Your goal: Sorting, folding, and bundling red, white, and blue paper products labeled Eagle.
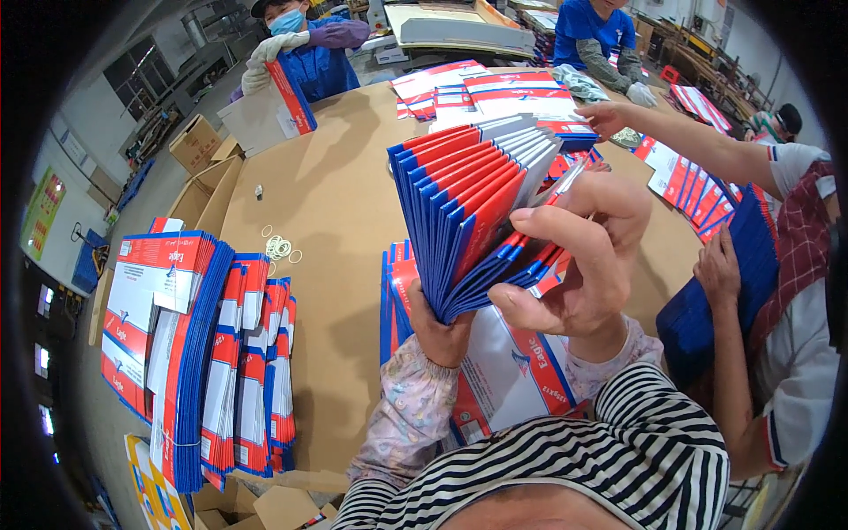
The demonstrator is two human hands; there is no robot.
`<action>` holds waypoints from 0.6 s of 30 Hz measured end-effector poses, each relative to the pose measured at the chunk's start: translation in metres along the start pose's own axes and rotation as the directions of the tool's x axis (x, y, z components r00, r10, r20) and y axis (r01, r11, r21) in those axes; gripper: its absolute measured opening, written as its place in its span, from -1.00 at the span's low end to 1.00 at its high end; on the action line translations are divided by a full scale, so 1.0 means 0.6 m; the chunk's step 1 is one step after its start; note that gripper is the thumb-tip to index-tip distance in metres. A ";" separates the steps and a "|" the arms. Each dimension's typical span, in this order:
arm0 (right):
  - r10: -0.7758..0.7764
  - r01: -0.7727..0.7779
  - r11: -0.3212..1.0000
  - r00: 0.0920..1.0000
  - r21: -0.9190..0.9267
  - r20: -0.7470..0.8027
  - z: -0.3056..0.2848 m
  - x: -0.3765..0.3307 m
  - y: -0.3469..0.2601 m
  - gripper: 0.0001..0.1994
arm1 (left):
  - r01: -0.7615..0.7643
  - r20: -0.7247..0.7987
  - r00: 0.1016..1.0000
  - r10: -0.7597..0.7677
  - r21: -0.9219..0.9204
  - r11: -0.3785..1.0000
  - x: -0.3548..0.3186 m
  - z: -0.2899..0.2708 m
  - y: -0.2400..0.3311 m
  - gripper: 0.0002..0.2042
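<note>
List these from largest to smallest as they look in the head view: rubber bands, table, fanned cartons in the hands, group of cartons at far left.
1. table
2. far-left cartons
3. fanned cartons, though nearness to the camera may enlarge them
4. rubber bands

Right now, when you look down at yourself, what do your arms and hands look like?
My left hand and right hand are bare, without gloves. My forearms have loose, pale pinkish sleeves with a pastel pattern, too small to make out clearly. Higher up, a striped top in black and white covers my upper arms.
</note>
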State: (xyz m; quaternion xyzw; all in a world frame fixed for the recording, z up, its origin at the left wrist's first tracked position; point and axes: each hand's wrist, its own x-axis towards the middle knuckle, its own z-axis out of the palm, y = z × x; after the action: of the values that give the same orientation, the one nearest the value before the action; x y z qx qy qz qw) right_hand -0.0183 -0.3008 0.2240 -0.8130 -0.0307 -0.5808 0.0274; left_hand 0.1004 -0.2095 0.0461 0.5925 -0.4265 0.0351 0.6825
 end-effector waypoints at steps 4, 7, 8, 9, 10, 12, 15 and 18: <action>-0.064 0.067 0.997 0.994 0.036 -0.092 0.015 0.006 0.010 -0.56 | 0.034 -0.018 0.999 -0.035 -0.029 0.999 -0.004 0.000 0.001 -0.47; -0.058 0.059 0.993 0.998 0.099 -0.018 0.016 0.013 0.010 -0.58 | 0.029 -0.008 1.000 -0.029 0.014 0.999 -0.002 -0.003 0.005 -0.46; -0.034 0.036 0.995 0.999 0.097 -0.021 0.018 0.016 0.006 -0.62 | 0.016 -0.007 1.000 -0.016 0.019 1.000 0.000 -0.004 0.008 -0.46; -0.010 0.012 0.995 1.000 0.095 -0.024 0.018 0.018 0.003 -0.66 | 0.015 -0.007 1.000 -0.015 0.019 1.000 0.001 -0.004 0.010 -0.46; -0.010 0.012 0.995 1.000 0.095 -0.023 0.017 0.017 0.004 -0.66 | 0.020 -0.010 1.000 -0.019 0.019 1.000 0.001 -0.003 0.011 -0.46; -0.057 0.055 0.997 0.997 0.054 0.042 0.015 0.015 0.007 -0.60 | 0.026 -0.013 1.000 -0.025 0.020 0.999 0.001 -0.002 0.011 -0.47; -0.066 0.065 0.997 0.997 0.046 0.033 0.015 0.011 0.007 -0.59 | 0.001 -0.012 1.000 0.000 0.056 0.998 0.003 0.000 0.010 -0.47; -0.095 0.095 0.995 0.995 0.025 -0.002 0.017 0.007 0.010 -0.57 | -0.004 -0.020 1.000 0.002 -0.077 0.997 0.006 0.004 0.007 -0.47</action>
State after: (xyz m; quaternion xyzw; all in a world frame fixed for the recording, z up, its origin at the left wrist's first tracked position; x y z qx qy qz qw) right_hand -0.0069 -0.3060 0.2247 -0.8100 -0.0768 -0.5813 0.0100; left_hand 0.0993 -0.2119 0.0513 0.5648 -0.4217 0.0256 0.7089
